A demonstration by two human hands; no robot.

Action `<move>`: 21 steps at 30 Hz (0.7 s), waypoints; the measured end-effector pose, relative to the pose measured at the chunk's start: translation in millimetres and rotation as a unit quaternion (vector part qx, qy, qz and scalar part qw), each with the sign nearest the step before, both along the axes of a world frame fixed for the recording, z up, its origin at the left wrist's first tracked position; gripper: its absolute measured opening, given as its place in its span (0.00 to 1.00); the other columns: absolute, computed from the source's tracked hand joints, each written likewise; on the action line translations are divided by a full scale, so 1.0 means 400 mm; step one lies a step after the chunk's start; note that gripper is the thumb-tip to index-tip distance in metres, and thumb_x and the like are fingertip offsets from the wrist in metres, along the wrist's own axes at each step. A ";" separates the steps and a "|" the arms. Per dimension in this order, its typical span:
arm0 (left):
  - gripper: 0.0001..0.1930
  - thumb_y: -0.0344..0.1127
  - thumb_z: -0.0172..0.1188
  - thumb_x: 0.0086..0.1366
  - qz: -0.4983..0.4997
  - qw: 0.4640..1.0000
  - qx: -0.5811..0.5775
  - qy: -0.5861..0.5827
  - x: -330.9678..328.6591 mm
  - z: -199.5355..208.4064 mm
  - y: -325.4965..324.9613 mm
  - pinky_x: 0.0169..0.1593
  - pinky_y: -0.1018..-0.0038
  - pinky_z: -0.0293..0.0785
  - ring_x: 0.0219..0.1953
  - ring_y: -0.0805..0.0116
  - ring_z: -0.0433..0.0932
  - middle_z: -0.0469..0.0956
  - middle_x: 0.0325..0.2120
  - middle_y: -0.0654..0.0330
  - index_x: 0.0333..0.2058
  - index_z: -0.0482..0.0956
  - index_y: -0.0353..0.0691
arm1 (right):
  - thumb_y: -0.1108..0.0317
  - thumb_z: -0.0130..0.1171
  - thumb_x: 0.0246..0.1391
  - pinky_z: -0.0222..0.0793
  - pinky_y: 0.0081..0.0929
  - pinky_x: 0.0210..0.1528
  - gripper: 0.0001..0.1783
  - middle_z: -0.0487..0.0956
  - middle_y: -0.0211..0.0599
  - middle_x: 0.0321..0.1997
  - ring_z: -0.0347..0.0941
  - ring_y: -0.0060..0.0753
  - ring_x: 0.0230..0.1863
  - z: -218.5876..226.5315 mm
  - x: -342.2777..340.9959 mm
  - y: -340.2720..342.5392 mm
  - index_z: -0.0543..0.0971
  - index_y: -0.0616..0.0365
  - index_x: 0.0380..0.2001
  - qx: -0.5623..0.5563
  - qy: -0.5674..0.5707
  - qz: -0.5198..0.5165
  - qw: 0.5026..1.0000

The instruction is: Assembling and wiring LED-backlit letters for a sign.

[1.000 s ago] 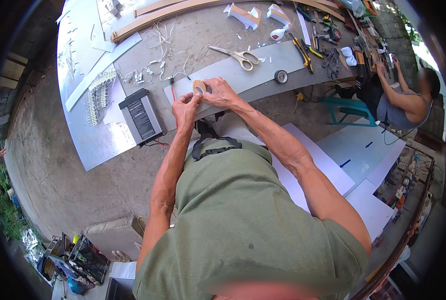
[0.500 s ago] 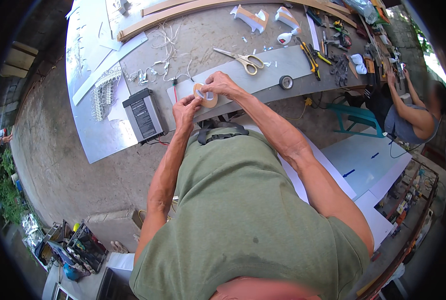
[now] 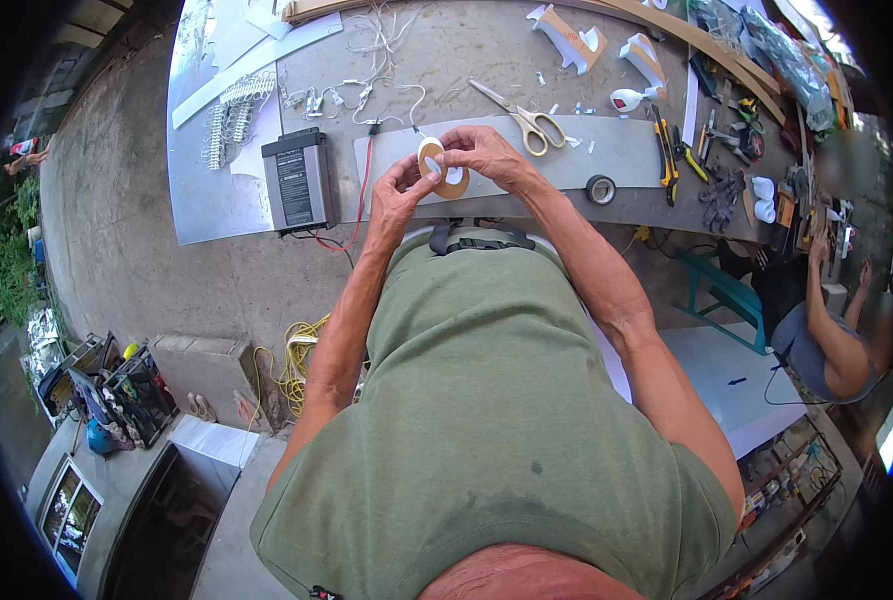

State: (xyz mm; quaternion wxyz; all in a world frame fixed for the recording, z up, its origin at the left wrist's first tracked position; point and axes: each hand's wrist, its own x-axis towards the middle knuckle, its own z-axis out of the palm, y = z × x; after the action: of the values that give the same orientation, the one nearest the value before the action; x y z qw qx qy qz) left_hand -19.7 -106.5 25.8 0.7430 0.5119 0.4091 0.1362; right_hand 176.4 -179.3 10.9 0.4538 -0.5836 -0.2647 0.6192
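While scissors lie on a worktable, a person in a green shirt handles a rounded tan piece edged in white, left of the scissors and nearer the body. The left hand pinches its left side between thumb and fingers; the right hand grasps its upper right part, fingertips curled toward the pale gap in its middle. Whether they also hold something small cannot be told.

Left of the scissors, a white cable runs toward the piece; its end is hard to make out. Farther left come a red wire and a black-and-grey box. Right of the scissors and nearer the body, a roll of black tape rests on a pale grey panel.

If the cable is joined to the piece, turning it could strain the connection. Pressing too hard might bend its wall. A slipping pinch could drop it near the worktable's edge, and a careless right-hand sweep might shove the scissors.
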 end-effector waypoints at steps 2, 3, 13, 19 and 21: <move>0.30 0.35 0.69 0.62 0.010 1.000 -0.006 -0.016 0.024 0.018 -0.015 0.56 0.70 0.75 0.50 0.68 0.79 0.80 0.47 0.52 0.60 0.71 0.29 | 0.61 0.73 0.48 0.72 0.26 0.45 0.27 0.82 0.37 0.40 0.77 0.26 0.42 0.024 0.017 -0.014 0.80 0.67 0.47 0.053 0.048 -0.022 0.997; 0.31 0.34 0.69 0.62 0.000 0.999 0.022 -0.026 0.036 0.027 -0.021 0.56 0.70 0.76 0.51 0.68 0.79 0.80 0.48 0.52 0.61 0.70 0.29 | 0.61 0.73 0.48 0.72 0.26 0.45 0.27 0.82 0.37 0.40 0.77 0.26 0.42 0.036 0.030 -0.022 0.80 0.67 0.47 0.053 0.050 -0.017 0.997; 0.32 0.30 0.71 0.60 -0.008 0.983 0.176 -0.052 0.129 0.093 -0.058 0.55 0.66 0.79 0.52 0.63 0.79 0.77 0.52 0.51 0.61 0.69 0.31 | 0.61 0.69 0.56 0.71 0.28 0.56 0.31 0.78 0.37 0.52 0.74 0.27 0.53 0.117 0.104 -0.083 0.73 0.63 0.58 0.140 0.045 -0.013 0.989; 0.32 0.29 0.69 0.61 -0.025 0.983 0.167 -0.075 0.170 0.090 -0.063 0.54 0.67 0.80 0.51 0.64 0.79 0.77 0.51 0.51 0.63 0.68 0.31 | 0.58 0.69 0.57 0.71 0.28 0.56 0.33 0.77 0.39 0.52 0.73 0.29 0.54 0.108 0.138 -0.104 0.71 0.65 0.59 0.137 0.038 -0.036 0.989; 0.32 0.29 0.68 0.62 -0.019 0.987 0.129 -0.093 0.184 0.089 -0.061 0.54 0.67 0.80 0.51 0.64 0.79 0.78 0.51 0.50 0.63 0.67 0.30 | 0.57 0.69 0.56 0.71 0.29 0.57 0.36 0.77 0.41 0.53 0.74 0.30 0.53 0.116 0.154 -0.110 0.69 0.67 0.61 0.116 0.031 -0.027 0.992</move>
State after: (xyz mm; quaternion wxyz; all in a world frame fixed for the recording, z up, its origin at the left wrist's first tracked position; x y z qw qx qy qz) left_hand 54.0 -130.8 61.5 0.7079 0.5961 0.3077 0.2210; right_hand 238.0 -223.2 57.3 0.5428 -0.5143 -0.3051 0.5898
